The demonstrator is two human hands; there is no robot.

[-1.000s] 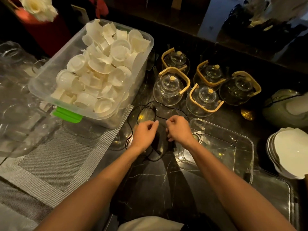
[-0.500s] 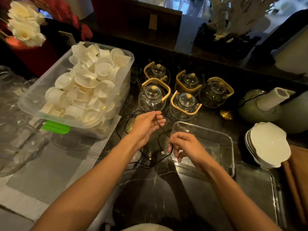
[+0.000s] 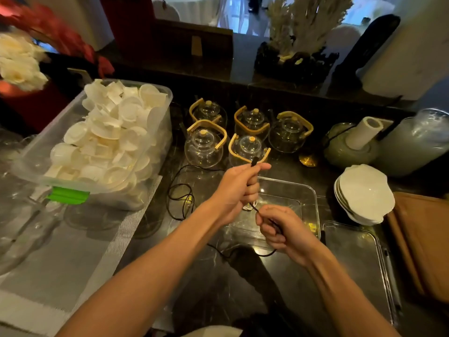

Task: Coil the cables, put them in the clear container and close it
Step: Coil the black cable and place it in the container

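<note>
Above clear container (image 3: pixel 308 205): left hand (image 3: pixel 237 188) fisted on black cable (image 3: pixel 179 200) plug end, right hand (image 3: pixel 281 229) pinching cable lower down.

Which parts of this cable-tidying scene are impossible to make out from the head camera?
- Black cable: its stretch inside the left hand and right hand is covered by fingers.
- White item in the clear container: mostly behind the left hand, unidentifiable.
- Container lid: near corner hidden by the right forearm.
- White flowers: blurred, cut by the left edge.
</note>
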